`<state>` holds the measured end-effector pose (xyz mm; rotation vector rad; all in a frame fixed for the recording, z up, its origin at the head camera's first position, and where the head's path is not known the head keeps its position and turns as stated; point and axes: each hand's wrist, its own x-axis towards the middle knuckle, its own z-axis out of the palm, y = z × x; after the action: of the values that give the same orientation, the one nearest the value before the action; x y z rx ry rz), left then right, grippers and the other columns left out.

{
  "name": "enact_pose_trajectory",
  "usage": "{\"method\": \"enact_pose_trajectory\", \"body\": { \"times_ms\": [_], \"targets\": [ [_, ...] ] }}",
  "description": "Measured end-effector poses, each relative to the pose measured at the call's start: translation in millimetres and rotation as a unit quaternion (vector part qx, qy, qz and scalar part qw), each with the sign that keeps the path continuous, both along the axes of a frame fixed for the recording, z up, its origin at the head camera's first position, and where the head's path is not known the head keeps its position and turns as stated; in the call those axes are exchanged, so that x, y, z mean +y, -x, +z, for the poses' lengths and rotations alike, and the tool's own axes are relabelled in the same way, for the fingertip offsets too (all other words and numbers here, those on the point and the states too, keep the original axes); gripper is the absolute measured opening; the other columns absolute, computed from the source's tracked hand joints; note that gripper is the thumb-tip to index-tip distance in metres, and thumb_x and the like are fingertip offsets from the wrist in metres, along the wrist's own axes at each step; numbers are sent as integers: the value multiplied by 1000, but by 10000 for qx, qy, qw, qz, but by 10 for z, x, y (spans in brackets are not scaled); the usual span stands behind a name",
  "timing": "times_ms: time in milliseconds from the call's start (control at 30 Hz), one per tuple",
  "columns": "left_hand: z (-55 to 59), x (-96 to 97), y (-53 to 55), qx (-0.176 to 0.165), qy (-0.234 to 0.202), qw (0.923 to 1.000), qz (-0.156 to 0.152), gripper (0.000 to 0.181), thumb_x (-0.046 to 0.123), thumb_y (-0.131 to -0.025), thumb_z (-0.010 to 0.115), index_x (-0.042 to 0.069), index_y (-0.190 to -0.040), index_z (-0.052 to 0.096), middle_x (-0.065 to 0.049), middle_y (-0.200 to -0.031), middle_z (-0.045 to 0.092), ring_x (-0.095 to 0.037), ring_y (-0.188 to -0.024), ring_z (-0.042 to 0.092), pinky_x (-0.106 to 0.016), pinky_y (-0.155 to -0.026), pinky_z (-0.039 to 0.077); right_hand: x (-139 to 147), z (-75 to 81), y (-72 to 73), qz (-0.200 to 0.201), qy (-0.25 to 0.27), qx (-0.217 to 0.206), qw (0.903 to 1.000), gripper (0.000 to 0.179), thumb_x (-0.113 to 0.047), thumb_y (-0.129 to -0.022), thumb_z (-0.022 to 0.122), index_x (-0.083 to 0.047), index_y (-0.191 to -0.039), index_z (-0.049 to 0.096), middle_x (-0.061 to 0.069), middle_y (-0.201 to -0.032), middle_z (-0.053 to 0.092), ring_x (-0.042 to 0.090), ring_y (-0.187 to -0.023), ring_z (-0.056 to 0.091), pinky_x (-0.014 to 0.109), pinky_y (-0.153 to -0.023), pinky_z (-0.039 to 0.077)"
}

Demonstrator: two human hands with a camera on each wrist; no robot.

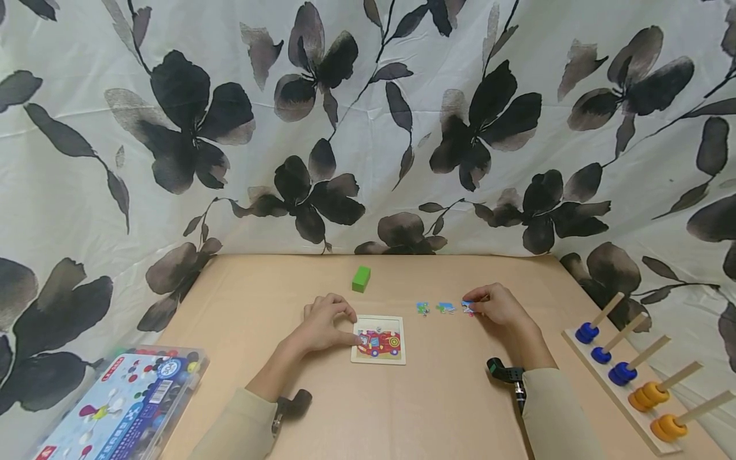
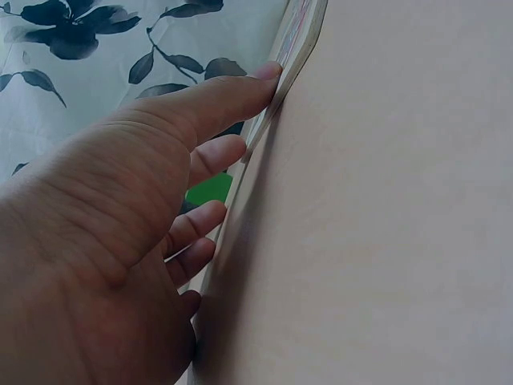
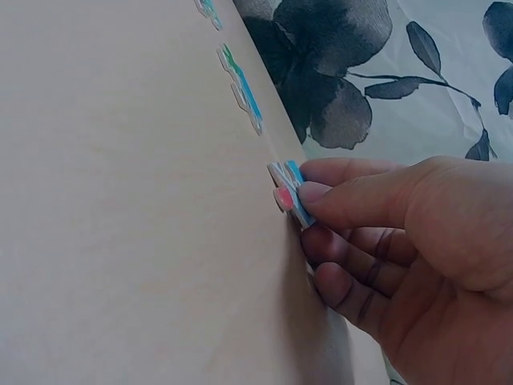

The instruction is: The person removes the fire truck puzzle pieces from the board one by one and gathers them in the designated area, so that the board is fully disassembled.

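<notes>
In the head view, a square jigsaw board (image 1: 352,354) with a pale frame and a red vehicle picture lies on the table. My left hand (image 1: 326,324) is at its left side, thumb resting on the edge and forefinger by the upper left corner. The left wrist view shows that thumb on the board's rim (image 2: 296,68), with the other fingers loosely bent. My right hand (image 1: 499,308) pinches a blue and pink jigsaw piece (image 3: 286,196) between thumb and fingers, close over the table. Two more jigsaw pieces, one blue-green (image 1: 423,308) and one green and blue (image 1: 445,308), lie left of it.
A green block (image 1: 361,279) lies behind the board. On the right stands a wooden peg rack (image 1: 612,390) with blue and orange rings. A clear plastic box (image 1: 126,402) with a printed blue cover is at the front left. Flowered cloth (image 1: 368,128) hangs behind the table.
</notes>
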<state>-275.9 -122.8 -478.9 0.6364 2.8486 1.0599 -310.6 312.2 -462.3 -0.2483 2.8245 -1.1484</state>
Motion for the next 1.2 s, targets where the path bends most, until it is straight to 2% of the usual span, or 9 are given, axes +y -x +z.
{"method": "enact_pose_trajectory", "body": {
  "times_ms": [467,733,967,1200],
  "targets": [
    [11,8,-19,16,-84,10000,-4,38,48,-70,94,29,-96,72,2,-129,57,-28,-124,41,-50,-103,23,-3,-8,3,204,-22,64,9998,18,1,-95,69,3,-112,75,15,-98,75,18,-76,64,25,-64,45],
    [-12,-2,2,94,-97,9999,-70,38,49,-71,93,30,-96,72,2,-128,57,-29,-124,41,-50,-104,23,-21,2,-4,179,-27,118,9998,18,2,-94,69,3,-111,75,16,-98,74,18,-74,63,25,-62,46],
    [-26,-7,11,140,-99,9998,-81,37,48,-72,93,30,-97,72,3,-128,56,-28,-123,42,-51,-104,22,-36,19,3,3,27,60,10000,18,0,-96,68,1,-113,74,14,-99,72,20,-73,62,24,-60,48],
    [-13,-8,4,95,-78,9999,-65,37,49,-71,93,30,-96,71,3,-129,56,-28,-124,41,-51,-104,23,-50,48,6,-16,45,246,9997,22,-3,-97,69,1,-118,73,16,-103,69,20,-75,57,26,-62,48]
  ]
}}
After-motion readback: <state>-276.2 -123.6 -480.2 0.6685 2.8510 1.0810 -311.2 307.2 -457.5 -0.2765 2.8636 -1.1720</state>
